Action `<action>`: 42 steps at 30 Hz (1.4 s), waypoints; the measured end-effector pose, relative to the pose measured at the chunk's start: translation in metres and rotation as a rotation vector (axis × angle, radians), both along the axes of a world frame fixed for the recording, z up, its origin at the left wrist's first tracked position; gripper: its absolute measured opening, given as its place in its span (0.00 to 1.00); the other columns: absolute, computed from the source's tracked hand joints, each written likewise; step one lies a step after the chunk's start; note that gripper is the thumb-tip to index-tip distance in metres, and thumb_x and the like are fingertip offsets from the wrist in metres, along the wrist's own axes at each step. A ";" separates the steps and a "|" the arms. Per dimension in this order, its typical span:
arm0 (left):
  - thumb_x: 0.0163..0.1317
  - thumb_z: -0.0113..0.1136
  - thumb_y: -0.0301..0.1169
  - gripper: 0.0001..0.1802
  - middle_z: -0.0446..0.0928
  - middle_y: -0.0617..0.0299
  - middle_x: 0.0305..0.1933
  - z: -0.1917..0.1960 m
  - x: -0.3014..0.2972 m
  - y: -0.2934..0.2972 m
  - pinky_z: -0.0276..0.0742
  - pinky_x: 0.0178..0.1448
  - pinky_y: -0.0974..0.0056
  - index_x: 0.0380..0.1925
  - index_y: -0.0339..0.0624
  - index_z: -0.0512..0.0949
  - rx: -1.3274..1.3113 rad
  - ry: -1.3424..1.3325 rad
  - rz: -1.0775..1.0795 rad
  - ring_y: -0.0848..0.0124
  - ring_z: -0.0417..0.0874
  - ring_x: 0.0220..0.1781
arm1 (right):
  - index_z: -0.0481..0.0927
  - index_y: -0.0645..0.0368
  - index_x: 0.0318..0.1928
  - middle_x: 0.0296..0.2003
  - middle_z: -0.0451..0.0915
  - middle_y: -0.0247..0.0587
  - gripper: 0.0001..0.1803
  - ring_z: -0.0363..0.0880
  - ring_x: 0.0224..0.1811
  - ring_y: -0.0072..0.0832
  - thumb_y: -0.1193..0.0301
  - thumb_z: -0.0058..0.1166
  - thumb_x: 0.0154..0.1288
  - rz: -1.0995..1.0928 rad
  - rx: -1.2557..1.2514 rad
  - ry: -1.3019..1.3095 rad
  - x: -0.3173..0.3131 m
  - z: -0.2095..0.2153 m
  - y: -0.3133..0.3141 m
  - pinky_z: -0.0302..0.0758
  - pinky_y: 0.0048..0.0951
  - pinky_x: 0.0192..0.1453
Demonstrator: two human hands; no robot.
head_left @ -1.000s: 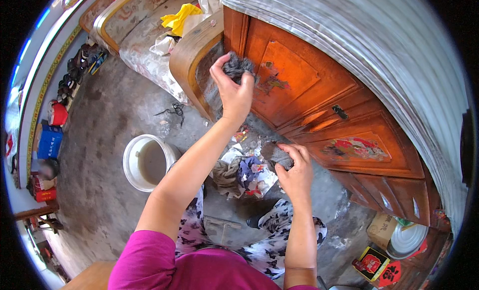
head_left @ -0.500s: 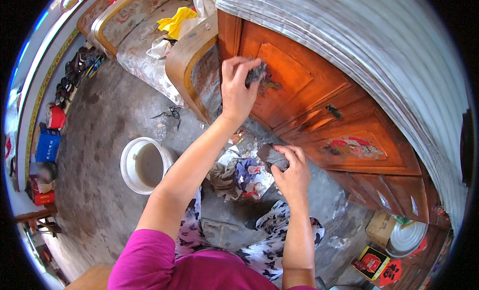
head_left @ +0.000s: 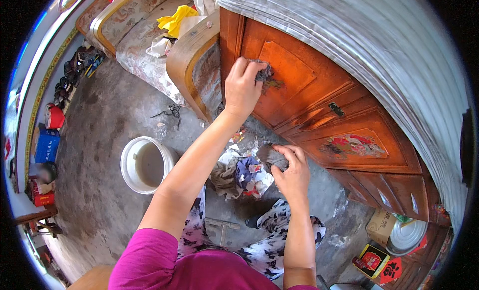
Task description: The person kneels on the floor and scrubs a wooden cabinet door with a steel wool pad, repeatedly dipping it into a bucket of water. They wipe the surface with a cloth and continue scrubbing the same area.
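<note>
My left hand [head_left: 243,88] grips a dark grey scouring pad [head_left: 265,71], its fingers bent round the pad. It is pressed to the upper panel of a reddish-brown wooden cabinet [head_left: 294,65], beside a dark, scraped patch of residue [head_left: 274,84]. Lower down, my right hand [head_left: 293,172] is closed on a grey rag [head_left: 273,157], with the thumb underneath. Another panel bears torn remains of a colourful picture [head_left: 354,146]. Below the right hand, crumpled cloths [head_left: 225,177] and paper scraps [head_left: 259,182] lie in a heap on the floor.
A white bucket [head_left: 128,165] of murky water stands left of my left forearm. Behind it is a wooden-armed sofa [head_left: 187,65] with a yellow cloth [head_left: 177,20]. A pale curtain [head_left: 379,35] hangs along the cabinet top. Boxes [head_left: 381,225] sit at lower right.
My left hand has shifted slightly right and down with the scouring pad along the panel. My right hand stays in nearly the same place.
</note>
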State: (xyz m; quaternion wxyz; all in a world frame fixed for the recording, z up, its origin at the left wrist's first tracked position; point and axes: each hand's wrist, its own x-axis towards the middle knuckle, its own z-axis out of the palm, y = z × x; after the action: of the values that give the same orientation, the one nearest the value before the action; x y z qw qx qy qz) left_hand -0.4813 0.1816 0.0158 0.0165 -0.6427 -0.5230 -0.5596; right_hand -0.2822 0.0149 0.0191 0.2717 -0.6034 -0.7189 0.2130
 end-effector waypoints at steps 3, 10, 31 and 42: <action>0.45 0.69 0.14 0.23 0.76 0.54 0.43 -0.016 -0.005 -0.004 0.80 0.50 0.52 0.44 0.43 0.84 -0.078 0.054 -0.036 0.50 0.83 0.48 | 0.87 0.48 0.52 0.51 0.81 0.36 0.25 0.80 0.57 0.43 0.75 0.66 0.49 0.007 -0.013 -0.003 -0.001 -0.006 -0.001 0.78 0.41 0.63; 0.45 0.68 0.13 0.24 0.74 0.54 0.42 0.002 0.007 0.011 0.81 0.50 0.51 0.43 0.45 0.83 0.132 -0.084 -0.014 0.50 0.82 0.48 | 0.87 0.44 0.53 0.52 0.80 0.32 0.26 0.79 0.57 0.41 0.73 0.69 0.50 0.004 -0.004 -0.033 0.004 -0.018 0.008 0.79 0.43 0.62; 0.45 0.65 0.11 0.23 0.78 0.54 0.43 -0.039 0.030 -0.029 0.82 0.49 0.51 0.42 0.45 0.83 -0.174 0.052 -0.163 0.49 0.84 0.47 | 0.87 0.42 0.53 0.52 0.81 0.31 0.26 0.79 0.57 0.41 0.72 0.70 0.50 -0.012 -0.017 -0.071 0.034 0.007 -0.027 0.79 0.42 0.62; 0.46 0.67 0.12 0.21 0.77 0.54 0.46 0.032 0.071 -0.011 0.82 0.51 0.53 0.42 0.43 0.83 0.220 -0.075 -0.074 0.52 0.83 0.50 | 0.87 0.42 0.52 0.52 0.81 0.33 0.25 0.80 0.57 0.43 0.72 0.69 0.50 -0.018 0.030 -0.057 0.073 0.009 -0.016 0.79 0.43 0.62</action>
State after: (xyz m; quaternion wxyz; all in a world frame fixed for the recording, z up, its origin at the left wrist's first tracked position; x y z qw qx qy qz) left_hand -0.4102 0.1702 0.0482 0.0467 -0.6345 -0.4348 -0.6374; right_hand -0.2097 -0.0010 0.0279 0.2620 -0.6117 -0.7238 0.1824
